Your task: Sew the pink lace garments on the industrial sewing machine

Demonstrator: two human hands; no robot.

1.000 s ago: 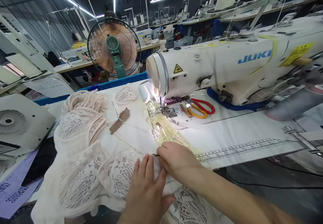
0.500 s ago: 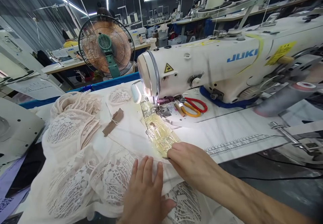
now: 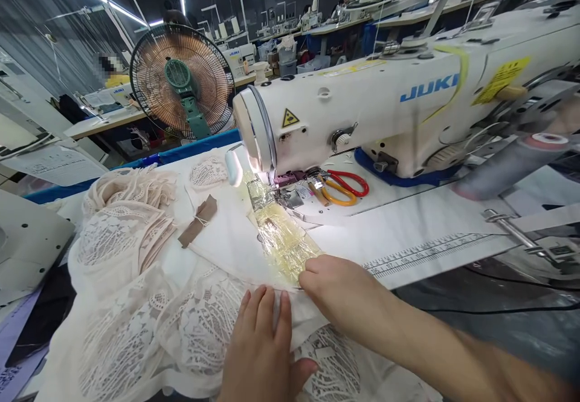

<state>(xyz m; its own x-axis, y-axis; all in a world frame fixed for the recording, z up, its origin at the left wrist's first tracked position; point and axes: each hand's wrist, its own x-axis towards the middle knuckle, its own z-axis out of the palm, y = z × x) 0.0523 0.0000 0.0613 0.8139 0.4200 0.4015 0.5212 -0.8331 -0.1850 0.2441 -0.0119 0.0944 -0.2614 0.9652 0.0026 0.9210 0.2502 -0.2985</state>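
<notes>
Cream lace garments (image 3: pixel 206 329) spread over the near left of the sewing table. My left hand (image 3: pixel 260 344) lies on them with fingers stretched out and thumb apart, holding nothing. To its right, my right hand (image 3: pixel 333 287) is closed at the lower end of a strip of shiny yellow tape (image 3: pixel 285 239), beside a garment's edge. What its curled fingers hold is hidden. The strip runs up to the needle area of a white sewing machine (image 3: pixel 344 112), whose lamp lights it. Below my right hand lies another lace cup (image 3: pixel 333 359).
Scissors (image 3: pixel 342 187) with red and orange handles lie under the machine arm. A brown strip tied with thread (image 3: pixel 198 220) rests near a garment pile (image 3: pixel 122 226). A grey thread cone (image 3: pixel 512 166) is at right, a fan (image 3: pixel 181 81) behind. A printed ruler (image 3: pixel 417 254) lines the table edge.
The view has shifted slightly, so the machine and fan sit a little further left and higher. Both hands stay in nearly the same places, the left flat and the right closed.
</notes>
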